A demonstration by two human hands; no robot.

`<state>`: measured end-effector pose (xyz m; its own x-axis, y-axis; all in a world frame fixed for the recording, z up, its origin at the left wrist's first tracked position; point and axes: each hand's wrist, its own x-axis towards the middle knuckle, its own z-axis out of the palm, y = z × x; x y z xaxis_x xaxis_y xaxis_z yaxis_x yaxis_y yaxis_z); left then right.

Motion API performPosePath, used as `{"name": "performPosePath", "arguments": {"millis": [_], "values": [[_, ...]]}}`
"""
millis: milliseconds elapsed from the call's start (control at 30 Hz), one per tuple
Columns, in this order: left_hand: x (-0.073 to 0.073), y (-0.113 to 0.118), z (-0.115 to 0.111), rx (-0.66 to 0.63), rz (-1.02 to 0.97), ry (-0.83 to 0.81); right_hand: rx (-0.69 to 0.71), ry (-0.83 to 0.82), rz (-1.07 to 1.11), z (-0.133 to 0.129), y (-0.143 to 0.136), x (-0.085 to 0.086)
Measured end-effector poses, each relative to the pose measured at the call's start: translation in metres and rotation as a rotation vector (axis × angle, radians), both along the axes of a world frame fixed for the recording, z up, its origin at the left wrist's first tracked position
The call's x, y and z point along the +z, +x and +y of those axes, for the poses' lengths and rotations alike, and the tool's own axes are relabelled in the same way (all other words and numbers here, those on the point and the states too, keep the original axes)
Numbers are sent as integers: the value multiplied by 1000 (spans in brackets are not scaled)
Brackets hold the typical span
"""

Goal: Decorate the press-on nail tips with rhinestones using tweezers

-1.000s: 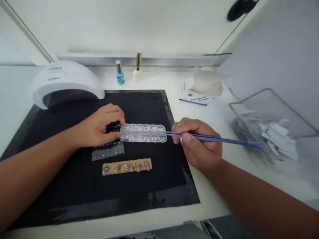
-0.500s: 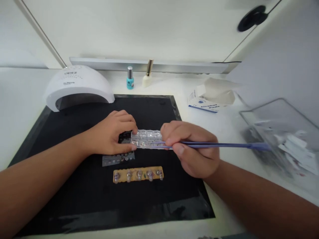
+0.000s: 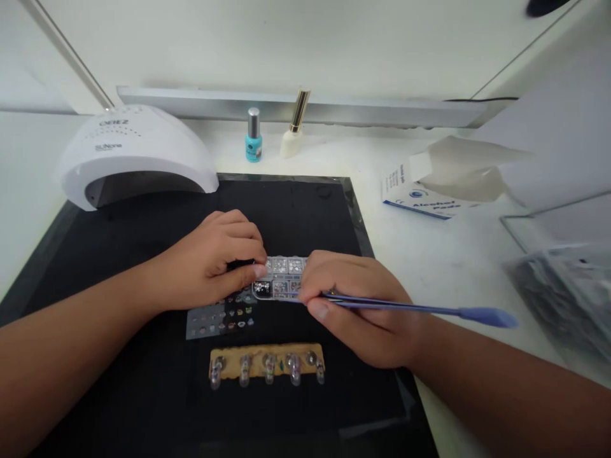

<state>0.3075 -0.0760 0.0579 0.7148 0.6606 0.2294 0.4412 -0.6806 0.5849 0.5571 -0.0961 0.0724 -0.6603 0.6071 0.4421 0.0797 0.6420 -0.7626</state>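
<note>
On the black mat lies a clear compartment case of rhinestones [image 3: 280,265], in two rows of little cells. My left hand [image 3: 226,257] has thumb and fingers pinched at the case's left end. My right hand [image 3: 356,299] covers the right end and grips a pair of blue-purple tweezers [image 3: 410,306], whose tips point left over the lower row. Whether the tips hold a stone is too small to tell. A sheet of small stickers [image 3: 219,318] lies partly under my left hand. Nearer me, clear nail tips [image 3: 270,367] stand along a yellow-brown strip [image 3: 281,351].
A white nail lamp [image 3: 143,152] stands at the back left. Behind the black mat [image 3: 296,203] are a turquoise polish bottle [image 3: 254,143] and a cream bottle [image 3: 291,141]. An opened alcohol pads box [image 3: 429,184] and a blurred clear bin [image 3: 568,292] are at right.
The view has shifted and come closer. My left thumb has moved up from the case's lower left corner, where a dark cell of stones now shows. The tweezers stay in my right hand, tilted differently.
</note>
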Motion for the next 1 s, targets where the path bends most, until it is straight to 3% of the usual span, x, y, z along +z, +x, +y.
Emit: {"name": "performPosePath", "arguments": {"millis": [233,1000], "values": [[0,0,0,2,-5,-14,-7,62,-158,1,0,-2],[-1,0,0,28,-18,-26,4,20,-227,4,-4,-2]]}}
